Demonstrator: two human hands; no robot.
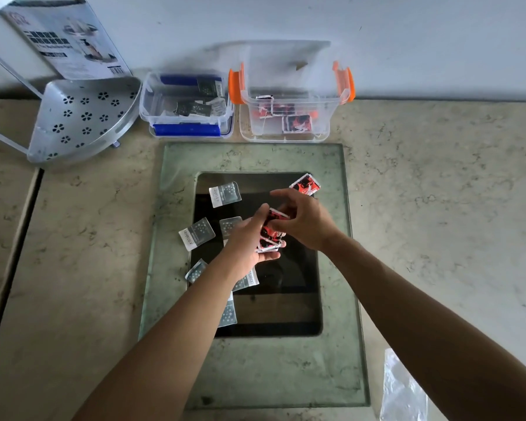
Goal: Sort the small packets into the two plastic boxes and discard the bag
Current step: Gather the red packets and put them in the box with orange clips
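Note:
My left hand (249, 238) holds a small stack of red packets (269, 235) against its palm. My right hand (304, 220) pinches the top red packet of that stack. One more red packet (305, 184) lies just beyond my right hand. Several grey packets lie on the dark glass panel, one at the upper left (224, 193) and another to the left (196, 233). The blue-latched box (187, 106) at the back holds grey packets. To its right, the orange-latched box (289, 117) holds red packets. The clear plastic bag (403, 390) lies at the lower right.
A perforated metal corner shelf (82, 117) lies at the back left, with a printed carton (64, 38) leaning on the wall behind it. The glass panel (255, 159) rests on the marble counter (438, 192).

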